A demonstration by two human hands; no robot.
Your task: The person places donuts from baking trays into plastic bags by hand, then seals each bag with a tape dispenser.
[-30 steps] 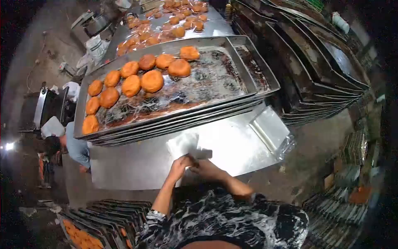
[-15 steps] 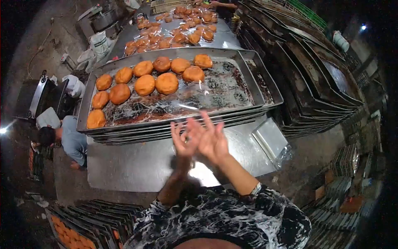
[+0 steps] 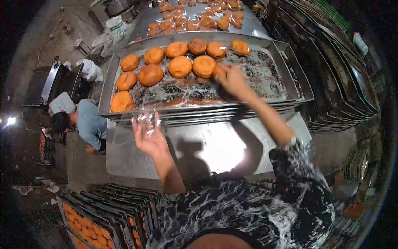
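Over the front left edge of the tray [image 3: 265, 103], my left hand [image 3: 150, 133] holds a clear plastic bag [image 3: 128, 124], its fingers curled and spread under the film. My right hand [image 3: 233, 81] reaches into the tray and grips a bun [image 3: 218, 71] at the right end of the front row; the fingers partly cover it. Just left of it lies a round orange-brown bun [image 3: 203, 67], with several more buns [image 3: 150, 75] on the tray's left half and along the back. The tray's right half shows a dark, scraped surface.
Bagged buns [image 3: 207, 20] lie on the metal table [image 3: 137, 159] behind the tray. Stacked trays [image 3: 323, 70] rise at the right, and racked trays of buns [image 3: 89, 224] stand at lower left. A person [image 3: 89, 126] in a blue-grey shirt crouches at the left.
My hands have moved apart: the left went left with the plastic film, the right went up into the tray and took hold of a bun. The view has shifted, moving the tray rightward.
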